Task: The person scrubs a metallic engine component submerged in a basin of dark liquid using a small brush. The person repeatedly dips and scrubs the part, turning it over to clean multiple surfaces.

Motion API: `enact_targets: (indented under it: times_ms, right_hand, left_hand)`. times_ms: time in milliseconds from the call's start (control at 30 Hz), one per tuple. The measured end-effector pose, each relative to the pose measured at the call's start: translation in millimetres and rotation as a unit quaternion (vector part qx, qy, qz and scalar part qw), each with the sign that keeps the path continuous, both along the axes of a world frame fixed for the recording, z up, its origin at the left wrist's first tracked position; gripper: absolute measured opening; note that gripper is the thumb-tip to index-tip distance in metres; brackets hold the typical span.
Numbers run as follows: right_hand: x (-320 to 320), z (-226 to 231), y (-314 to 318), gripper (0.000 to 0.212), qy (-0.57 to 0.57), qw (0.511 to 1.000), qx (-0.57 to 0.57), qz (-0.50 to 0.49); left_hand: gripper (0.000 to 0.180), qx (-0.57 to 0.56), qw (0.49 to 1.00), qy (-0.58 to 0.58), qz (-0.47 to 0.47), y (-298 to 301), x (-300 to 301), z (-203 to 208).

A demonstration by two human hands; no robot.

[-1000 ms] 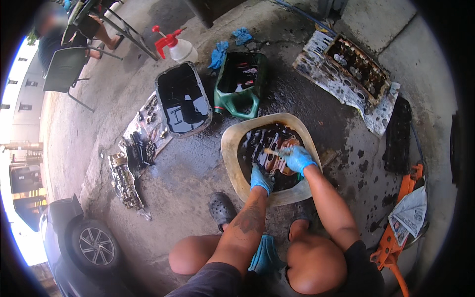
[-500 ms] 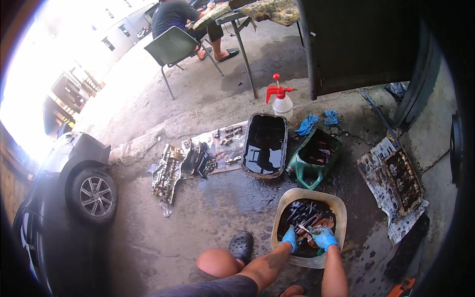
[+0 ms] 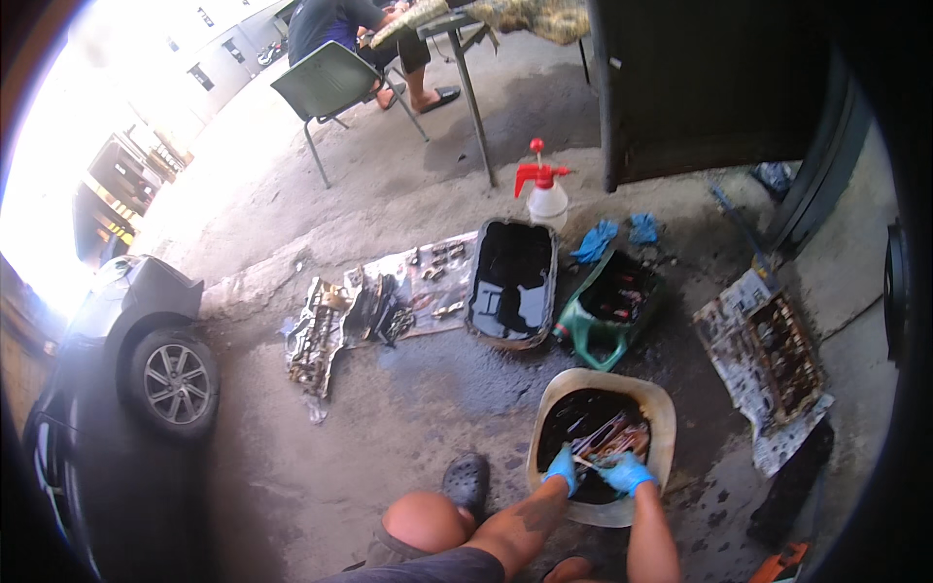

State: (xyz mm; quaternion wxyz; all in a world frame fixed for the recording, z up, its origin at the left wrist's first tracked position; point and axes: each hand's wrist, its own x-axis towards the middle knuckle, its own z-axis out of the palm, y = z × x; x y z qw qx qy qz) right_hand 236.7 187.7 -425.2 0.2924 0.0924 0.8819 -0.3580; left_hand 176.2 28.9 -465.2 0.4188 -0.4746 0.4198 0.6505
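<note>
Down on the oily concrete, the person crouches over a tan basin (image 3: 653,408) full of black liquid. Both hands are in it, close together: the left hand (image 3: 562,468), in a blue glove, sits at the near edge of the dark pool, and the right hand (image 3: 625,473), gloved the same, is just beside it. Between them lies a metal part (image 3: 610,437), wet and dark; fingers of both hands touch it, though whether they clamp it I cannot tell from here. Beyond the basin, a cut-open green jug (image 3: 607,309) lies on its side, and next to that a black pan (image 3: 512,283) holds more dark oil. A spray bottle (image 3: 546,192) with a red head stands behind the pan. More greasy parts (image 3: 374,306) are spread on a sheet to the left. A car wheel (image 3: 175,383) shows far left.
</note>
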Motion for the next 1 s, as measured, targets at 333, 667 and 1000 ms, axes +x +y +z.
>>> enact_targets:
  times_ms: [333,667,1000]
  right_hand:
    - [-23.2,192.9,3.6,0.038,-0.009,0.991,0.125,-0.05]
    - [-51.1,351.9,3.2,0.035,-0.079,0.967,0.233,-0.061]
    - [-56.9,360.8,-44.1,0.034,0.102,0.96,0.228,-0.127]
  left_hand:
    - [0.065,0.103,0.994,0.034,0.017,-13.7,0.3,3.5]
    - [0.063,0.019,0.999,0.024,-0.018,11.8,-30.0,114.5]
    - [0.072,-0.007,0.98,0.171,-0.103,-20.6,-51.9,125.1]
